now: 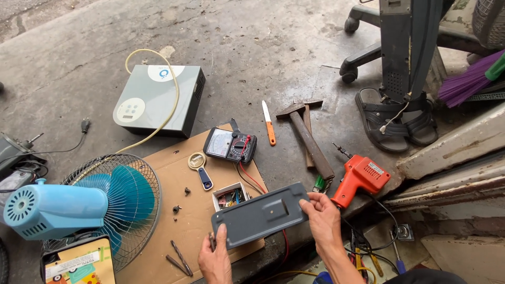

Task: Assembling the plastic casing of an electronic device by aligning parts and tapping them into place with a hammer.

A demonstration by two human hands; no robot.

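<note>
Head view, closest to the camera: both hands are gripping a dark grey plastic cover panel [261, 214], flat and roughly rectangular with a raised square in the middle. The left hand [214, 259] has its thumb up on the lower left edge and also seems to pinch a small screw or bit between the fingers, hard to tell which. The right hand [322, 216] grasps the right edge, fingers curled over the rim. The panel hangs just above the near edge of a cardboard sheet [173, 173] on the concrete floor [252, 42].

Looks to me like the inspect-the-part stage of a fan teardown: the panel is off and being turned over. Whatever comes next needs a firm two-handed grip so nothing drops on the loose bits below.

Containers: a small white open box [230, 196] sits right behind the panel, partly hidden, with mixed little parts inside, red and blue ones. Can't tell what exactly.

Around it: an analog multimeter [230, 144] with red and black leads, a magnifying glass [200, 166], two drill bits [180, 259], a blue fan [79, 202] lying on its side, a grey box unit [158, 97], a hammer [307, 134], an orange-handled knife [269, 123], an orange electric drill [362, 179].
</note>
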